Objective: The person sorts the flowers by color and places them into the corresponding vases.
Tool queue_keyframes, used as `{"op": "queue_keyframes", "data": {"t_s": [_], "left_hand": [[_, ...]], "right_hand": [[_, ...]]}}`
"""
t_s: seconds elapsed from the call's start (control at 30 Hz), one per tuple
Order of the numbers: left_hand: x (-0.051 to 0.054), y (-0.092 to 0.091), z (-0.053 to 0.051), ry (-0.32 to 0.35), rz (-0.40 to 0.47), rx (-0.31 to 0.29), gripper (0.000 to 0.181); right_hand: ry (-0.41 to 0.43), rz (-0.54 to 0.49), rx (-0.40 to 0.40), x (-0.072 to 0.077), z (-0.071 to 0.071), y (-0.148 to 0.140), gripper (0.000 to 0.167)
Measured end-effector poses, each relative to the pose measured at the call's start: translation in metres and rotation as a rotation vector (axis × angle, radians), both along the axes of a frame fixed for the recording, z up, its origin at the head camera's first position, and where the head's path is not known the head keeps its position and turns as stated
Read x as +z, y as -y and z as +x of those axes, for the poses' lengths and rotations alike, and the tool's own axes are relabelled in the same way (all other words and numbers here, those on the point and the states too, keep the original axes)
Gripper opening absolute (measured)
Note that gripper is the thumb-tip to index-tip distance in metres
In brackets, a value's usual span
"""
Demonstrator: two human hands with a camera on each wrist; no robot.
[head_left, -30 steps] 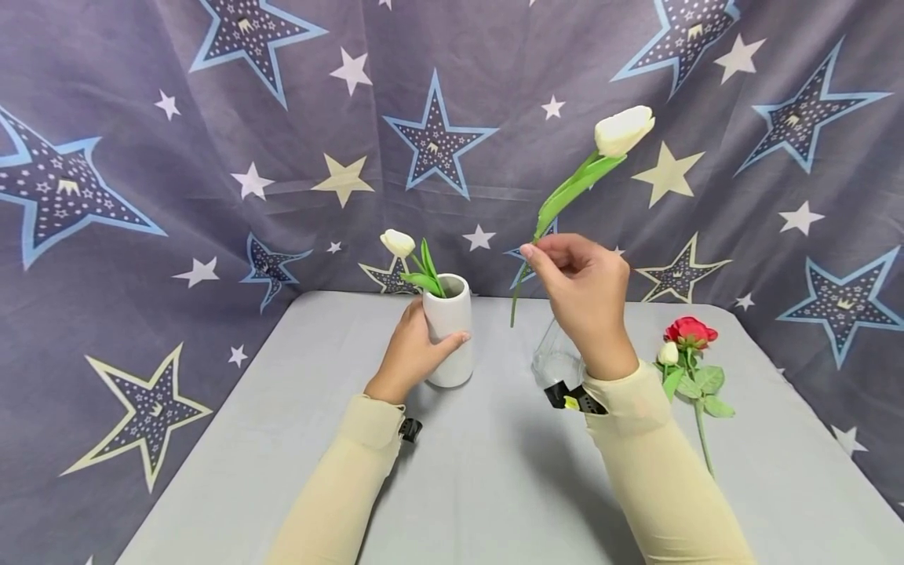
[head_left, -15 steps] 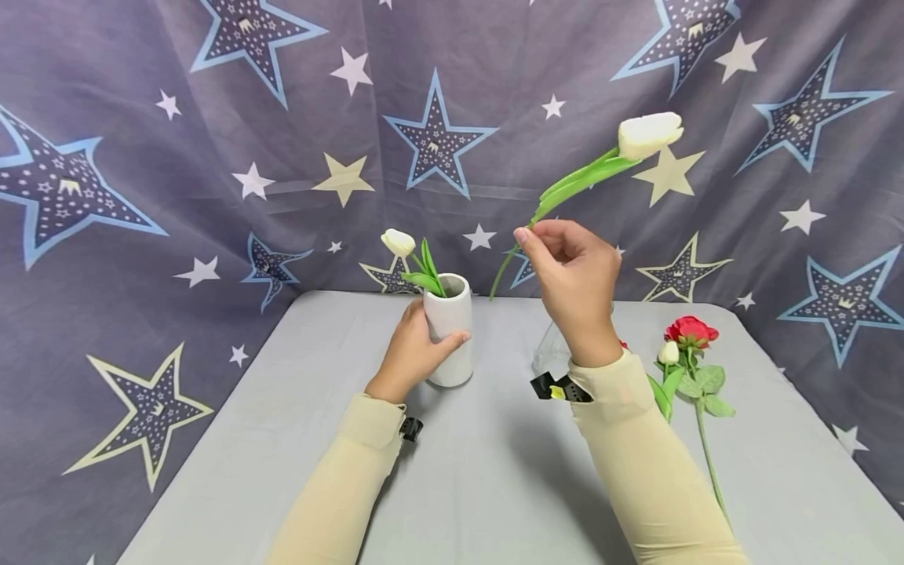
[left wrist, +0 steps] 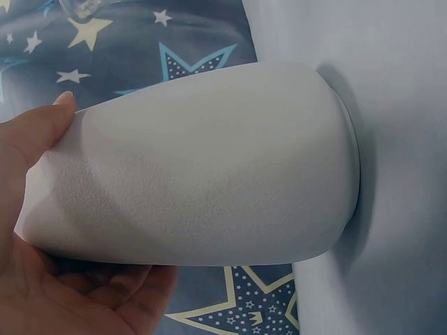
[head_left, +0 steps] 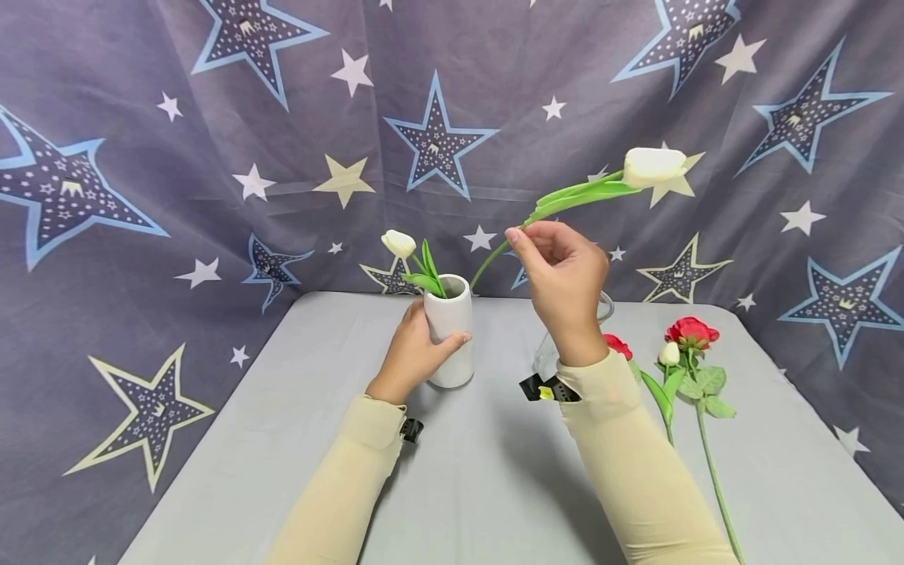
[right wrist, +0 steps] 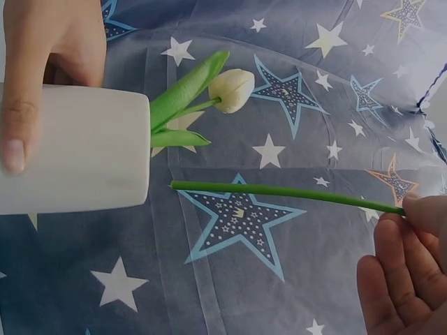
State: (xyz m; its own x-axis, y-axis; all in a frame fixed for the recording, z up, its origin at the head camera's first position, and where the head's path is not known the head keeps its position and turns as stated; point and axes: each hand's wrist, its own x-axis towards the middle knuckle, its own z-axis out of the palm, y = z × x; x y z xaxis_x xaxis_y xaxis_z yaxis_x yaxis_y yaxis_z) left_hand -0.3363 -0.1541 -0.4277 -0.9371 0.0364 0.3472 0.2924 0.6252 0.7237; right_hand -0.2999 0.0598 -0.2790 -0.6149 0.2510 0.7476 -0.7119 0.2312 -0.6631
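Note:
A white vase (head_left: 452, 337) stands upright on the table, and one white tulip (head_left: 399, 243) leans out of its mouth to the left. My left hand (head_left: 417, 345) grips the vase around its side; in the left wrist view the thumb and fingers lie on opposite sides of it. Between thumb and fingertips my right hand (head_left: 568, 278) pinches the stem of a second white tulip (head_left: 653, 167), bloom up to the right. In the right wrist view the free end of its green stem (right wrist: 279, 190) is near the vase's mouth, apart from it.
Behind my right wrist is a clear glass vase (head_left: 545, 357), partly hidden. To the right lie a red rose (head_left: 692, 333), another red bloom (head_left: 617, 345) and a small white tulip (head_left: 668, 353) on the grey table (head_left: 466, 471). A star-patterned cloth (head_left: 438, 47) hangs behind.
My right hand has moved left, tilting the tulip flatter, so its stem end has come close to the vase's mouth. My left hand and the white vase have stayed put.

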Motion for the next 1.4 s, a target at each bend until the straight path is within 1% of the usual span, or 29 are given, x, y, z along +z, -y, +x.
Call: {"op": "queue_keyframes", "data": {"t_s": [0.1, 0.2, 0.27, 0.5, 0.57, 0.77, 0.87, 1.1, 1.23, 1.4], "left_hand": [[0.000, 0.000, 0.000, -0.004, -0.002, 0.003, 0.094], [0.000, 0.000, -0.001, -0.005, -0.003, 0.003, 0.094], [0.000, -0.001, -0.001, -0.005, -0.005, 0.001, 0.094], [0.000, -0.001, -0.002, -0.004, -0.007, 0.000, 0.094], [0.000, -0.001, -0.002, -0.005, -0.005, -0.001, 0.094], [-0.001, 0.000, -0.002, -0.011, -0.002, -0.002, 0.094], [-0.001, 0.000, -0.001, -0.019, 0.005, -0.005, 0.093], [-0.001, 0.000, -0.001, -0.034, 0.000, -0.012, 0.093], [-0.001, 0.000, -0.002, -0.038, -0.006, -0.014, 0.092], [-0.002, 0.000, -0.002, -0.039, -0.004, -0.015, 0.090]], "right_hand": [[0.009, 0.015, 0.010, 0.000, -0.001, 0.004, 0.017], [0.012, 0.035, 0.015, 0.005, 0.007, 0.009, 0.016], [0.014, 0.048, 0.017, 0.005, 0.005, 0.010, 0.015], [0.033, 0.091, 0.007, -0.013, -0.017, 0.008, 0.017], [0.032, 0.097, 0.011, -0.016, -0.021, 0.007, 0.019], [0.015, 0.120, 0.010, -0.023, -0.025, 0.010, 0.022], [0.008, 0.147, 0.000, -0.026, -0.026, 0.012, 0.023], [0.020, 0.209, -0.003, -0.035, -0.030, 0.016, 0.022], [0.019, 0.260, -0.019, -0.038, -0.031, 0.018, 0.020], [0.037, 0.298, -0.016, -0.043, -0.033, 0.022, 0.020]]}}
